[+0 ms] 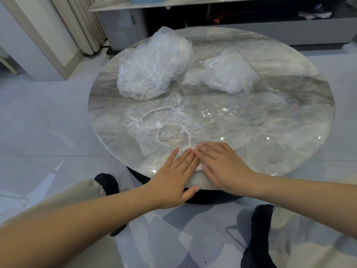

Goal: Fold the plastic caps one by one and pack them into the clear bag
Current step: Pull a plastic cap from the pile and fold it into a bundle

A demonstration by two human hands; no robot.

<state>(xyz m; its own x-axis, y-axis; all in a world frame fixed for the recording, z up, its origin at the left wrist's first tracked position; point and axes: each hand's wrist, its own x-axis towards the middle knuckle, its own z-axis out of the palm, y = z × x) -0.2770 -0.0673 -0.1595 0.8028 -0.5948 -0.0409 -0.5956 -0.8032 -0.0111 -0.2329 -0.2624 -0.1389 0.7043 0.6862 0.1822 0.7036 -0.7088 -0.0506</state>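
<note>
A clear plastic cap (pixel 160 128) with a white elastic rim lies spread on the round marble table (pixel 289 136) near its front edge. My left hand (pixel 173 178) and my right hand (pixel 222 163) lie flat side by side with straight fingers, pressing on the cap's near edge, fingertips almost touching. A heap of crumpled clear caps (pixel 150 70) sits at the back left. The clear bag (pixel 228 74), with a white label and folded caps inside, lies at the back right, its open end stretching toward the table's middle.
A grey cabinet (pixel 289 29) with a marble shelf stands behind the table. Curtains (pixel 83 26) hang at the back left. My knees and dark slippers (pixel 107 182) show below the table edge on a glossy tiled floor.
</note>
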